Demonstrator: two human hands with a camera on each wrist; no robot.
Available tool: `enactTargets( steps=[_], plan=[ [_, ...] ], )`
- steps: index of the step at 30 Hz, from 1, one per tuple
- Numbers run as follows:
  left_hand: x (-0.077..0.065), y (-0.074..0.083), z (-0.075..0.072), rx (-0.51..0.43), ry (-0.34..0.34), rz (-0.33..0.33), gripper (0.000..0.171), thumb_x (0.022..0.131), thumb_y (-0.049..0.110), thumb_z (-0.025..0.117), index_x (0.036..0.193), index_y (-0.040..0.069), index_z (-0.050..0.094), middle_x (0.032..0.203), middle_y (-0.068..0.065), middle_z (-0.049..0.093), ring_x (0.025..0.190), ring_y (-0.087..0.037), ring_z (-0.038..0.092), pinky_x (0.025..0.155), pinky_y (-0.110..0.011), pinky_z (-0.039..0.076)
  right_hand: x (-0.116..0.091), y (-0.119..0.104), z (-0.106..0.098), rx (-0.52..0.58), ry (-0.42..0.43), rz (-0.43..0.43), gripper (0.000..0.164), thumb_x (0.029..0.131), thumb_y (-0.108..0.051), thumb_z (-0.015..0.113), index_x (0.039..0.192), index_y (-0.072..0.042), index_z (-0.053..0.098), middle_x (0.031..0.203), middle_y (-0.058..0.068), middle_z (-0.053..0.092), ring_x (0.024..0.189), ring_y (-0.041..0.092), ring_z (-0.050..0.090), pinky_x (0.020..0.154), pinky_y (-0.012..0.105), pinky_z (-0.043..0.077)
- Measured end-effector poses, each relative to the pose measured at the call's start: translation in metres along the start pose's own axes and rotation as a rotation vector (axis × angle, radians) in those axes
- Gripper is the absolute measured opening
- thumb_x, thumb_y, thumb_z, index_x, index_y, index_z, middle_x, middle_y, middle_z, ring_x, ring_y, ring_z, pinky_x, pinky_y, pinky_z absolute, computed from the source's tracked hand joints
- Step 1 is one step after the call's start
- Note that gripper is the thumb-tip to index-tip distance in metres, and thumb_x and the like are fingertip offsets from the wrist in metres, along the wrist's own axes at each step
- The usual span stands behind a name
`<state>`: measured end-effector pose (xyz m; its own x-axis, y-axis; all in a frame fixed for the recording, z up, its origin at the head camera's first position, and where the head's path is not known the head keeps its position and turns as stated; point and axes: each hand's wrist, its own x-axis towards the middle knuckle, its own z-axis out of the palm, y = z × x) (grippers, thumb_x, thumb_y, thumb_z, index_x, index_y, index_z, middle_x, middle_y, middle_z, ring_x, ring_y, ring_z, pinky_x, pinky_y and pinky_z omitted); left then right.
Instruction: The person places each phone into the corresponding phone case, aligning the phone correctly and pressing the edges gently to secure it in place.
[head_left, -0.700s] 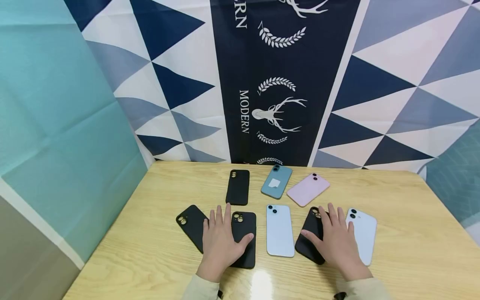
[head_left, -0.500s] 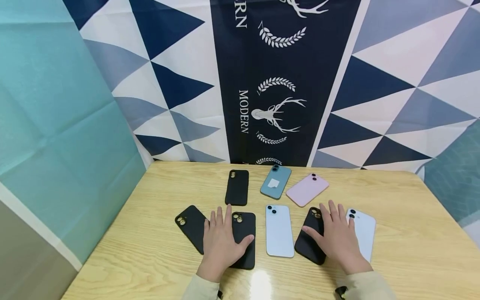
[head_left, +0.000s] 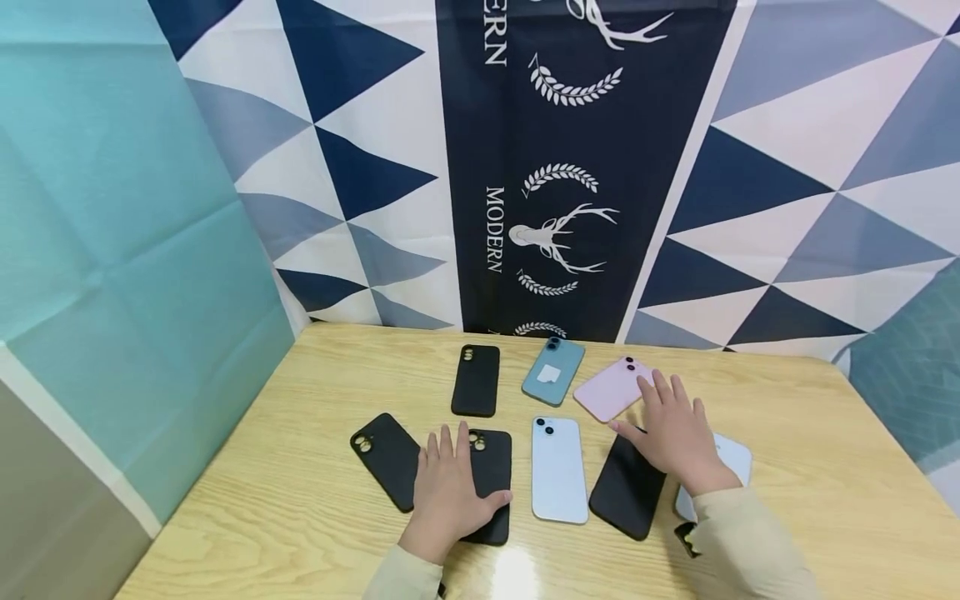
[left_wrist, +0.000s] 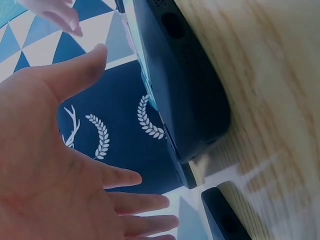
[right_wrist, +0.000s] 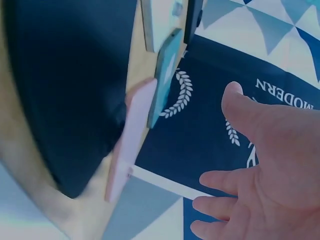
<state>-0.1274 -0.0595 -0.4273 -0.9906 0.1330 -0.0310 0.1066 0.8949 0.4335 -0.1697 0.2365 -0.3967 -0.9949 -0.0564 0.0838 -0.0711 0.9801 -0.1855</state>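
From the head camera we look down on a light, wood-grained table (head_left: 247,508) with two bare hands reaching over flat phones and phone cases. The left hand (head_left: 450,496) has its fingers extended and the thumb spread, overlapping a black phone case with a camera cutout (head_left: 491,471); a second black case, tilted (head_left: 384,458), lies just to its left. The right hand (head_left: 678,433), its fingers also extended and thumb out, covers the upper part of a slanted black case (head_left: 624,487) and most of a white phone (head_left: 733,465) beside it, and its fingertips overlap a corner of a pink phone (head_left: 606,392). Between the hands lies a pale blue phone with two dark lenses (head_left: 560,475); further back we see an upright-set black case (head_left: 476,382) and a teal phone bearing a white patch (head_left: 553,373). From above we might take the hands as touching these things, but each wrist view shows otherwise: backdrop cloth (left_wrist: 115,130) shows in the gap between the left palm and the nearest case, and the right hand hangs well apart from the black case and pink phone. Only the left wrist view gives us the case's thick edge with its dark slot.
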Motion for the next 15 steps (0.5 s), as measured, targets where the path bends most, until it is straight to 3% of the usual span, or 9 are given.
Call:
enactTargets(
  steps=[10, 15],
  plan=[
    [-0.001, 0.008, 0.001, 0.047, -0.060, -0.071, 0.104, 0.074, 0.059, 0.076, 0.149, 0.001, 0.035, 0.152, -0.031, 0.036, 0.141, -0.046, 0.037, 0.115, -0.054, 0.036, 0.037, -0.002, -0.003, 0.005, -0.125, 0.016, 0.086, 0.090, -0.043, 0.066, 0.145, 0.012, 0.032, 0.150, 0.042, 0.025, 0.138, 0.060, 0.024, 0.112, 0.069, 0.028],
    [0.000, 0.013, 0.004, 0.147, -0.100, -0.068, 0.111, 0.069, 0.064, 0.078, 0.149, 0.002, 0.034, 0.151, -0.026, 0.040, 0.135, -0.040, 0.045, 0.109, -0.049, 0.042, 0.052, -0.008, -0.001, -0.005, -0.187, 0.037, 0.084, 0.090, -0.044, 0.066, 0.141, 0.016, 0.036, 0.148, 0.041, 0.030, 0.137, 0.057, 0.031, 0.111, 0.065, 0.035]
  ],
)
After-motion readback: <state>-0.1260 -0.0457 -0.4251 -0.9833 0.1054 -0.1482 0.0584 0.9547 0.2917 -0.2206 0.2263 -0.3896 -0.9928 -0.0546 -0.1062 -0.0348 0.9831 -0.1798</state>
